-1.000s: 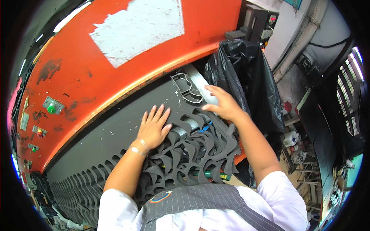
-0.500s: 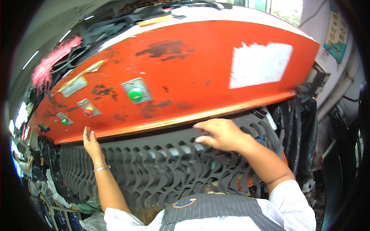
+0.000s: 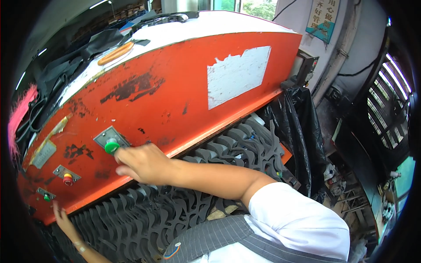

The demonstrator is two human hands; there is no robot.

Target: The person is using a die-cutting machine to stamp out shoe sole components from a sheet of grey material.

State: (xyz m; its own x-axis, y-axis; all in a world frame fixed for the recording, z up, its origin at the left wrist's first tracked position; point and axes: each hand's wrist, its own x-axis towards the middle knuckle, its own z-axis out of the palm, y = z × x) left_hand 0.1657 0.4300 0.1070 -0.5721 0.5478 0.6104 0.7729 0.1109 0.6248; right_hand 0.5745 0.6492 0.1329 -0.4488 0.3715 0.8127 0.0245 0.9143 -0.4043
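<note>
My right hand (image 3: 147, 164) is at the large green push button (image 3: 112, 147) on a metal plate. Its fingers are loosely curled, and the knuckles overlap the button's lower edge; whether they press it I cannot tell. At the lower left, my left hand (image 3: 62, 219) has its fingers stretched upward, just below a small green button (image 3: 47, 197), with nothing in it. Both buttons sit on the worn orange-red front panel (image 3: 184, 79) of a large machine. Below the panel lies a dark grey foam sheet (image 3: 131, 215) cut into rows of wavy curved strips.
Between the green buttons is a red knob (image 3: 68, 179) with a yellow collar. Black plastic sheeting (image 3: 298, 136) hangs at the machine's right end. Dark material (image 3: 101, 46) and an orange-brown strip (image 3: 115, 53) lie on the white machine top. A dark slatted object (image 3: 386, 101) stands far right.
My right hand has moved left from over the foam to the large green button, its fingers curling in. My left hand is now by the small green button. The view has turned right.
</note>
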